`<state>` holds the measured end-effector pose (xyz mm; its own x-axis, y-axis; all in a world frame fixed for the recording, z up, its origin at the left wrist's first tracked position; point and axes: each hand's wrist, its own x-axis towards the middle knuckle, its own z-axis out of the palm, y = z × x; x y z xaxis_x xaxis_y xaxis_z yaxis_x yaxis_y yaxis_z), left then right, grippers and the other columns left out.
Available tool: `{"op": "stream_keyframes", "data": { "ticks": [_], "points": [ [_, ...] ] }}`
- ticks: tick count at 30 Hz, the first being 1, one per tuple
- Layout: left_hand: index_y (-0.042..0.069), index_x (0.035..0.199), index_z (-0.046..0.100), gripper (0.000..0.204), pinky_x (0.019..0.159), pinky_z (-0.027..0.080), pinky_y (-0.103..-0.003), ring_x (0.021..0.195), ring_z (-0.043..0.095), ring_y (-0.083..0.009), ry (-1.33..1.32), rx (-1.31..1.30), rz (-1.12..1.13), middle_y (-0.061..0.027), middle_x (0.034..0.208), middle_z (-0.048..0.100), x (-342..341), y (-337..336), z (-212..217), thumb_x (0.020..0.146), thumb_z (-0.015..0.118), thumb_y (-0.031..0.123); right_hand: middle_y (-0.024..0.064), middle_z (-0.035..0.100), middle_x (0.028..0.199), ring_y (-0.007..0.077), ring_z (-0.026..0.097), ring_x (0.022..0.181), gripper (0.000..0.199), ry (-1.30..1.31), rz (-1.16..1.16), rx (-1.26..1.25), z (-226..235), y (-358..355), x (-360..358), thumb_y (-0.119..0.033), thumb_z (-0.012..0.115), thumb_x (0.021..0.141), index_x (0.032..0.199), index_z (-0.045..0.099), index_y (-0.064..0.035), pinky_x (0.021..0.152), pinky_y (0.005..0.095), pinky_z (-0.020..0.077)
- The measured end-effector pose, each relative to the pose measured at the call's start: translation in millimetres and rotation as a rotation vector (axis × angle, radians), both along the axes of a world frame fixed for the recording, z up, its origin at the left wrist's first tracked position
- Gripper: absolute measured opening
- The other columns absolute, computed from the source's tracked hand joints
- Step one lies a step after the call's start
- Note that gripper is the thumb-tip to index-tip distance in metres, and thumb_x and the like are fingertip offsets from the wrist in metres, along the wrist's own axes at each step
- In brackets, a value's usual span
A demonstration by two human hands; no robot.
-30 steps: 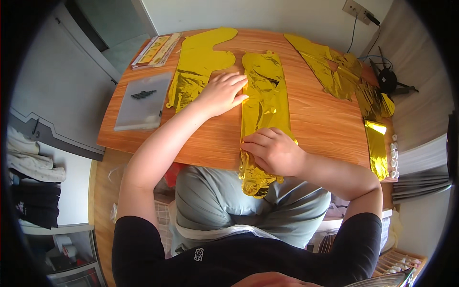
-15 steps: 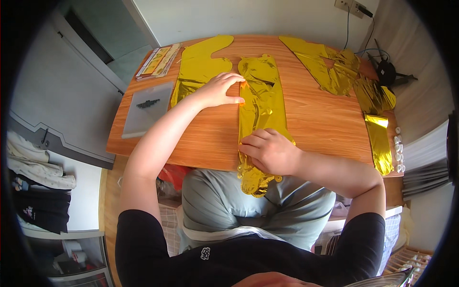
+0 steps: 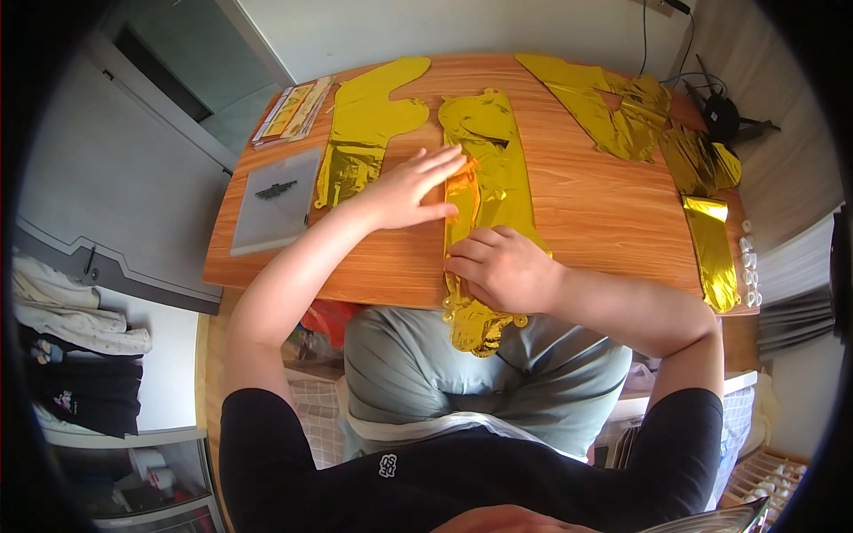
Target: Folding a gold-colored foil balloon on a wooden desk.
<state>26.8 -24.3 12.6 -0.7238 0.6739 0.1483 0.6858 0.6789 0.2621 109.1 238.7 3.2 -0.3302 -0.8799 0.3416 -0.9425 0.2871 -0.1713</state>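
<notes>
A flat gold foil balloon [image 3: 511, 182], creased and uninflated, lies lengthwise in front of me, its near end hanging over the table edge above my lap. Over its left edge my left hand [image 3: 410, 189] is spread, fingers and thumb apart, the tips at the foil; an orange reflection shows there. Closer to me, my right hand [image 3: 505, 266] has its fingers curled on the foil by the left edge, gripping it. The foil under its palm is hidden.
On the wooden table [image 3: 595, 231] lie another gold foil balloon [image 3: 369, 111] at left, several foil pieces [image 3: 613, 111] at right, a clear plastic folder [image 3: 275, 209], and a stack of printed packets [image 3: 293, 111]. A black device [image 3: 721, 115] with cables and small white rolls [image 3: 749, 266] sit along the right edge.
My left hand has come slightly nearer and its fingers have straightened over the balloon's left edge. My right hand keeps its hold, nearly still. The view has shifted slightly.
</notes>
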Motion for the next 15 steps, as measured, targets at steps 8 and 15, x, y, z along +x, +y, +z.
{"op": "stream_keyframes", "data": {
  "ticks": [8,15],
  "points": [
    [0.009,0.166,0.023,0.083,0.129,0.017,-0.052,0.160,0.020,-0.0302,0.004,-0.198,-0.099,-0.0146,0.172,0.022,4.8,4.0,-5.6,0.103,0.059,0.049,0.0051,0.068,0.119,0.0261,0.064,0.114,0.046,0.041,0.006,0.000,0.1,-0.7,2.4,-0.021,0.079,0.079,0.122,0.069,-0.0091,0.095,0.0402,0.0536],
    [0.009,0.166,0.022,0.087,0.130,0.014,-0.051,0.161,0.018,-0.0285,-0.022,-0.200,-0.080,-0.0133,0.173,0.021,4.0,4.2,-6.1,0.102,0.058,0.055,0.0063,0.066,0.106,0.0242,0.065,0.102,0.039,0.204,0.028,-0.045,0.8,-0.1,7.2,-0.027,0.077,0.078,0.109,0.067,-0.0056,0.088,0.0372,0.0541]
  ]
}}
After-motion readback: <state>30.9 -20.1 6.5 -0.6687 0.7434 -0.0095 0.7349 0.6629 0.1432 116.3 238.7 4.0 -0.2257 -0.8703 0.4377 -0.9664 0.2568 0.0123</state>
